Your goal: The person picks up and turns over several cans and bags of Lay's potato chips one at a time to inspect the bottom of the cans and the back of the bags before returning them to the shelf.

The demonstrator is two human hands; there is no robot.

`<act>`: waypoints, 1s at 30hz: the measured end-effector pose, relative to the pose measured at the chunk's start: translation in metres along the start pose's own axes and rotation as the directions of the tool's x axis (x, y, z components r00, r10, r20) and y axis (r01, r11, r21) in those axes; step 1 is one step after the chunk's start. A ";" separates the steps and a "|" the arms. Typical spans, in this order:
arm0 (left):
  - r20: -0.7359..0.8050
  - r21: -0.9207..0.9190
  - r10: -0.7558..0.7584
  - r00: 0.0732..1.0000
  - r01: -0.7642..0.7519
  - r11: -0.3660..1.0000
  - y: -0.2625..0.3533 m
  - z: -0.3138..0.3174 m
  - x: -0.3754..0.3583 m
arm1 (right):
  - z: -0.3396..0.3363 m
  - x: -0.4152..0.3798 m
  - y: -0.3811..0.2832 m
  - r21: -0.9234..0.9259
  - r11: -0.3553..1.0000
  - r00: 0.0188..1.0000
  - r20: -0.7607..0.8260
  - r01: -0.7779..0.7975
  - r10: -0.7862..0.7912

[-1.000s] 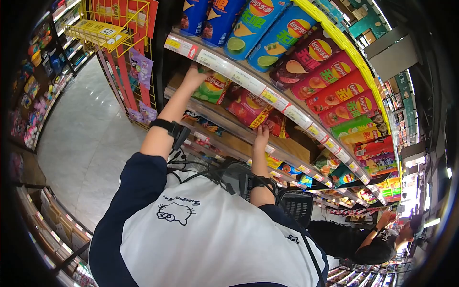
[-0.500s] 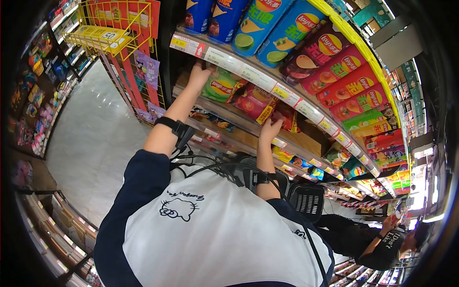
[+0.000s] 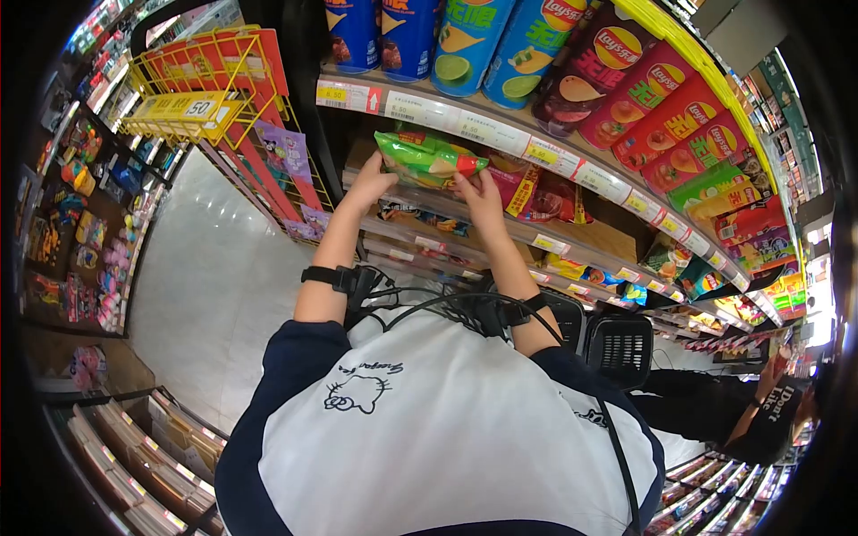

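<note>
A green bag of chips [image 3: 418, 159] is tilted at the front of the shelf below the chip cans, between my two hands. My left hand [image 3: 369, 186] grips its left end with bent fingers. The right end is pinched by my right hand [image 3: 481, 200], thumb and fingers close together. Just right of it lie a pink-red bag of chips [image 3: 511, 183] and a dark red bag [image 3: 556, 198] on the same shelf. Parts of the green bag's lower edge are hidden by my fingers.
Above stand blue chip cans [image 3: 474, 54] and red chip cans [image 3: 684, 134] behind a price-tag rail [image 3: 500, 134]. A yellow wire rack [image 3: 214, 89] is at left. Black baskets [image 3: 619, 351] sit at lower right, near a person in black [image 3: 742, 411].
The green bag has come forward and lies tilted between my hands. My right hand has moved left from the red bags to the green bag's right end.
</note>
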State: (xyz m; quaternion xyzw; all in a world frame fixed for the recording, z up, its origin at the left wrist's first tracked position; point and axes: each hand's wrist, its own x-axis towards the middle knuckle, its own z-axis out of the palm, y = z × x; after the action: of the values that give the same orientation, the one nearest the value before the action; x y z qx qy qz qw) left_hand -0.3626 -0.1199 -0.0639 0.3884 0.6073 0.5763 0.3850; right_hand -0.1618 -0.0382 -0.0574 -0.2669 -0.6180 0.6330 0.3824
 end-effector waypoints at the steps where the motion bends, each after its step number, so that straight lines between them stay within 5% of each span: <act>1: -0.005 -0.015 -0.001 1.000 0.001 1.000 0.002 0.001 -0.003 | 0.000 0.001 0.000 0.040 0.999 1.000 -0.022 0.002 -0.001; 6: 0.100 0.114 0.113 0.989 -0.124 0.986 0.012 -0.007 -0.016 | -0.011 -0.013 -0.016 -0.001 0.999 0.999 -0.028 0.045 -0.045; 9: 0.277 0.358 0.136 0.951 -0.233 0.904 0.061 -0.014 -0.048 | -0.018 -0.029 -0.046 0.020 0.997 0.997 -0.022 0.071 -0.071; 12: 0.422 -0.155 0.361 0.832 -0.326 0.933 0.110 -0.011 -0.078 | -0.035 -0.041 -0.089 -0.047 0.988 0.987 -0.056 0.148 -0.150; 15: 0.393 -0.471 0.549 0.738 -0.351 0.809 0.143 -0.012 -0.100 | -0.058 -0.059 -0.134 0.188 0.947 0.956 -0.188 0.262 -0.227; 20: 0.383 -0.304 0.647 0.659 -0.571 0.762 0.184 0.016 -0.123 | -0.100 -0.063 -0.182 0.535 0.691 0.871 -0.363 0.486 -0.331; 22: 0.374 -0.199 0.734 0.568 -0.724 0.661 0.195 0.036 -0.131 | -0.117 -0.061 -0.186 0.586 0.639 0.866 -0.380 0.498 -0.326; 23: 0.336 -0.352 0.889 0.313 -0.833 0.426 0.208 0.059 -0.136 | -0.122 -0.063 -0.184 0.592 0.631 0.863 -0.392 0.502 -0.318; 25: 0.358 -0.337 0.932 0.060 -0.922 0.189 0.234 0.092 -0.152 | -0.129 -0.072 -0.178 0.585 0.628 0.854 -0.419 0.513 -0.307; 30: 0.465 -0.068 0.859 0.213 -0.959 0.275 0.246 0.161 -0.164 | -0.132 -0.118 -0.160 0.490 0.685 0.822 -0.482 0.539 -0.302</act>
State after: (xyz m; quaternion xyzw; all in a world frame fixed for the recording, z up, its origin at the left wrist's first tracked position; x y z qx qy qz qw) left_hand -0.1423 -0.1975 0.1789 0.8248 0.2247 0.5174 0.0388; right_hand 0.0364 -0.0668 0.0725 -0.0898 -0.3443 0.6285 0.6916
